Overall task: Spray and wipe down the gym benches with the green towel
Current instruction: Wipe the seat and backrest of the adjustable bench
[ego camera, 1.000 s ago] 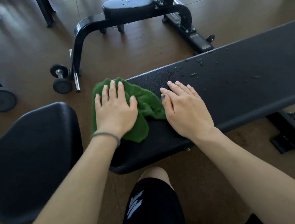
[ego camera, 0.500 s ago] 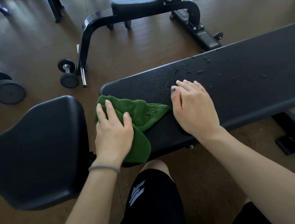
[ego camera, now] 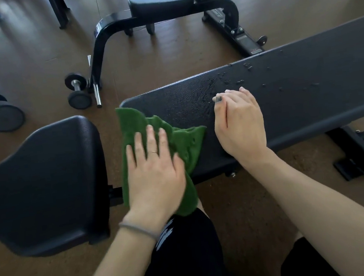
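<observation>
I am pressing my left hand [ego camera: 155, 170] flat, fingers spread and straight, on the crumpled green terry towel [ego camera: 177, 143], which is lying on the near left end of the long black padded bench [ego camera: 296, 93] and hanging over that end's edges. My right hand [ego camera: 239, 124] is resting palm-down on the same pad just right of the towel, its fingers lying together and holding nothing; I am using it as a brace.

To do this stroke well, I judge I should be keeping the palm weight even and pulling the cloth along the pad toward the spray droplets [ego camera: 247, 66] beading on the far side of the bench, past my right hand, overlapping each pass. I should also refold the cloth so that more of it stays on the pad.

The pad's vinyl is pebbled and faintly glossy where damp, with rounded corners. The towel looks soft and nappy, likely to drag slightly on the grain. Left of the bench end sits a smooth black seat pad [ego camera: 44, 176], not touching it. Beyond the bench stands another black-framed bench with a small wet cushion [ego camera: 161, 0].
</observation>
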Demonstrator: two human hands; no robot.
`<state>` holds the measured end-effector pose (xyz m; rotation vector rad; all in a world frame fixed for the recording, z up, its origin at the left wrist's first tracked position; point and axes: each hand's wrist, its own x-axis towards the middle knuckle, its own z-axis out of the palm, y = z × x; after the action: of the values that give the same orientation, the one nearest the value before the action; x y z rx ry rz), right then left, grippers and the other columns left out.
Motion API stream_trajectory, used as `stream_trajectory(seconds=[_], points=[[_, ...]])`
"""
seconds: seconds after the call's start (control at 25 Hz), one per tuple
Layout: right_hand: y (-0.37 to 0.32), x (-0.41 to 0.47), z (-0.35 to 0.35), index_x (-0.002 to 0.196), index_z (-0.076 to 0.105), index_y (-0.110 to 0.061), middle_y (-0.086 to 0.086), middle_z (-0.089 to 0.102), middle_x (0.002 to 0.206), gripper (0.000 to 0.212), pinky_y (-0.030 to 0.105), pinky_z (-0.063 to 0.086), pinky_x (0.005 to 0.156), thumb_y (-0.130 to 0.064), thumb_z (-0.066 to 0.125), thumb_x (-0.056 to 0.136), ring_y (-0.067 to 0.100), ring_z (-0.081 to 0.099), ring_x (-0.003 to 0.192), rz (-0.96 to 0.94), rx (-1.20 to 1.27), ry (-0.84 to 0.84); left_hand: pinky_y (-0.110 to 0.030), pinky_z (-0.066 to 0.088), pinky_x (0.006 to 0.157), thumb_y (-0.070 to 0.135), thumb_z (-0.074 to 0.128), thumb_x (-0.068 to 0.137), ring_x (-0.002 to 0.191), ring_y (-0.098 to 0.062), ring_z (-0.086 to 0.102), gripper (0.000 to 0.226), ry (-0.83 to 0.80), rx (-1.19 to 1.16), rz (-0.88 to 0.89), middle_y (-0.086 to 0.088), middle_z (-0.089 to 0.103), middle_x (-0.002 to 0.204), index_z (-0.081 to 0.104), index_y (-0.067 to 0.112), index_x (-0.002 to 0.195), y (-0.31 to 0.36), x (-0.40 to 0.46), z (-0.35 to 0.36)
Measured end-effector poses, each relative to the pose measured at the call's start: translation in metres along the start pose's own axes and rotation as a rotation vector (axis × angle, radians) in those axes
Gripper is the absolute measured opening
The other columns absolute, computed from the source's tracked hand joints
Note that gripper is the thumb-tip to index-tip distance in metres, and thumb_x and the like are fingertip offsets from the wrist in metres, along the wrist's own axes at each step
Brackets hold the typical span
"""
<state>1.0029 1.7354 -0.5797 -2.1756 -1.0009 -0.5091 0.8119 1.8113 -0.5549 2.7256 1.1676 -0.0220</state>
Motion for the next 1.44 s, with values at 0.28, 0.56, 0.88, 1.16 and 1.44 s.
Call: stream_trajectory(seconds=[0.28, 0.56, 0.88, 1.16, 1.44], points=[[0.046, 0.009, -0.024, 0.131, 0.069, -0.014, 0.004, 0.064, 0.141, 0.055, 0.046, 0.024, 0.124, -0.036, 0.026, 0.104, 0.022, 0.050, 0.139, 0.157, -0.150, -0.184, -0.048, -0.004, 0.129, 0.049, 0.019, 0.107, 0.159, -0.028, -0.005, 0.066, -0.081, 0.064, 0.152, -0.005, -0.004, 0.173, 0.004, 0.021, 0.165, 0.041, 0.110, -0.007], [0.051, 0.001, -0.026, 0.119, 0.075, -0.010, 0.006, 0.068, 0.136, 0.060, 0.044, 0.034, 0.120, -0.037, 0.024, 0.103, 0.021, 0.056, 0.134, 0.275, -0.087, -0.069, -0.044, -0.005, 0.129, 0.053, 0.000, 0.100, 0.159, -0.025, -0.008, 0.073, -0.084, 0.132, 0.385, -0.001, -0.006, 0.172, 0.002, 0.021, 0.165, 0.041, 0.011, -0.006], [0.056, 0.004, -0.026, 0.116, 0.076, -0.009, 0.003, 0.073, 0.126, 0.061, 0.041, 0.037, 0.118, -0.034, 0.021, 0.102, 0.018, 0.062, 0.126, 0.282, -0.070, -0.029, -0.041, -0.004, 0.129, 0.050, 0.017, 0.108, 0.160, -0.019, -0.005, 0.063, -0.097, 0.082, 0.466, 0.003, -0.002, 0.174, 0.007, 0.026, 0.165, 0.095, 0.133, -0.002], [0.055, 0.000, -0.022, 0.121, 0.074, -0.010, 0.001, 0.070, 0.132, 0.064, 0.038, 0.027, 0.123, -0.034, 0.018, 0.103, 0.015, 0.056, 0.133, 0.283, -0.132, -0.043, -0.040, -0.008, 0.129, 0.056, -0.001, 0.099, 0.158, -0.016, -0.015, 0.071, -0.140, 0.111, 0.580, 0.008, -0.013, 0.171, -0.002, 0.029, 0.165, 0.056, 0.037, -0.009], [0.057, 0.002, -0.021, 0.114, 0.077, -0.012, -0.002, 0.072, 0.127, 0.054, 0.036, 0.030, 0.122, -0.029, 0.026, 0.104, 0.012, 0.059, 0.129, 0.301, -0.146, 0.002, -0.037, -0.005, 0.128, 0.052, 0.021, 0.108, 0.159, -0.014, -0.004, 0.061, -0.101, 0.083, 0.597, 0.008, 0.000, 0.173, 0.008, 0.033, 0.165, 0.098, 0.150, 0.002]])
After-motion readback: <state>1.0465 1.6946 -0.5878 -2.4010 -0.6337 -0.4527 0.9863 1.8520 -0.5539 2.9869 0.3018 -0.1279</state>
